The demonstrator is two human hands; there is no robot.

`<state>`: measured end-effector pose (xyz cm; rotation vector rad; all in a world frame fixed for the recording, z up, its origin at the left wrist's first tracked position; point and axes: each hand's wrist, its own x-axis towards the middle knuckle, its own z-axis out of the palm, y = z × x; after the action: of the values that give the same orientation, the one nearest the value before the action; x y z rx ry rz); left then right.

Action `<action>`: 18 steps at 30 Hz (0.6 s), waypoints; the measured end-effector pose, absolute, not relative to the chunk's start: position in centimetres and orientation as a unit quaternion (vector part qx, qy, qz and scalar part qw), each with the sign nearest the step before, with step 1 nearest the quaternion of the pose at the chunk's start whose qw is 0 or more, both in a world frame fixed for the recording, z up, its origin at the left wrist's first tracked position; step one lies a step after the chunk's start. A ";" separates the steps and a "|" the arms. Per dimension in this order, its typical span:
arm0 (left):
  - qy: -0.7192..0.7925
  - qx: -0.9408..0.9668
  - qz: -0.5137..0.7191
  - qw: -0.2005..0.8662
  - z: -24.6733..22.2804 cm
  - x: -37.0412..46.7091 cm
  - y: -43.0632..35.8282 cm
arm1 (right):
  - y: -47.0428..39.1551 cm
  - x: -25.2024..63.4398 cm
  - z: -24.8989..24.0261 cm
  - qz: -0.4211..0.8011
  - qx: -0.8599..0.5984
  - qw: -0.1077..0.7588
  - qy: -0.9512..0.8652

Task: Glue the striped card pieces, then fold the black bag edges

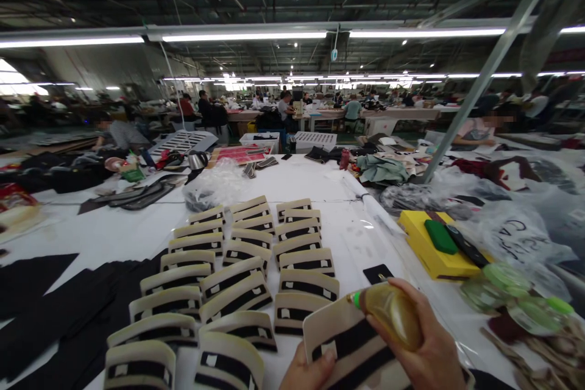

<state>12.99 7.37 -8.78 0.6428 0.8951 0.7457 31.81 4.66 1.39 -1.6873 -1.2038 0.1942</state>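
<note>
At the lower right, my left hand (311,368) grips the near left edge of a beige panel (336,324) with black stripes and a small white tag. My right hand (429,335) is wrapped round a squeeze bottle (393,312) of amber liquid. The bottle is tilted, and its green-collared tip lies at the panel's upper edge. Whether the tip touches the panel, I cannot tell. To the left, several similar curved beige panels (237,297) with black bands lie in three columns on the white table (338,180).
A yellow box (414,244) with a green block (440,236) on top stands at right, near green-capped jars (521,304). Black fabric (95,298) covers the left side. Clear plastic bags (214,186) and a metal kettle (198,160) sit farther back. A slanted metal post (489,76) rises at right.
</note>
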 end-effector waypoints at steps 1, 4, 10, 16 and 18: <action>0.397 0.290 0.350 0.797 -8.8 13.2 7.4 | 4.6 31.4 1.3 0.083 -0.686 0.513 -0.510; 0.337 0.283 0.361 0.822 -8.4 13.9 7.3 | 4.5 29.7 1.1 0.109 -0.635 0.536 -0.546; 0.315 0.276 0.367 0.831 -8.2 14.1 7.2 | 4.7 29.9 1.2 0.099 -0.668 0.521 -0.522; 0.314 0.281 0.383 0.822 -7.4 14.7 7.4 | 4.6 28.7 0.7 0.111 -0.619 0.527 -0.572; 0.295 0.278 0.398 0.823 -7.2 14.9 7.4 | 4.6 28.3 0.6 0.129 -0.598 0.533 -0.585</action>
<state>14.92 7.40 -7.24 0.5908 0.6274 0.8469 28.29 4.64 0.61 -1.4265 -1.3941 0.3071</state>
